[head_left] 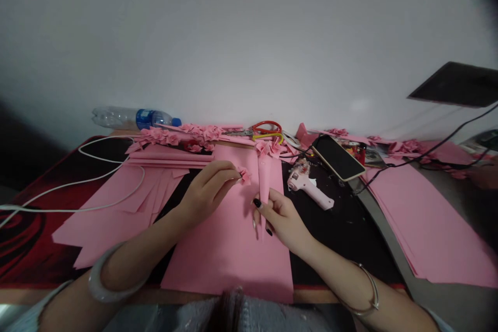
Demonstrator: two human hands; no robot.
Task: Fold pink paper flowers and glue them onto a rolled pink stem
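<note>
In the head view, my right hand (282, 218) grips a slim pink paper cone (264, 174), narrow end down, with pink paper flowers (268, 149) at its wide top. Left of the cone, my left hand (208, 189) pinches a small pink paper flower (244, 175) between thumb and fingertips. A small gap separates this flower from the cone. Both hands are over a large pink paper sheet (233, 249) lying on the black mat.
A pink glue gun (311, 189) and a phone (338, 156) lie right of my hands. Red-handled scissors (266, 127) and a plastic bottle (134, 117) lie along the wall. Pink paper stacks (436, 228) flank the mat. A white cable (78, 210) crosses the left side.
</note>
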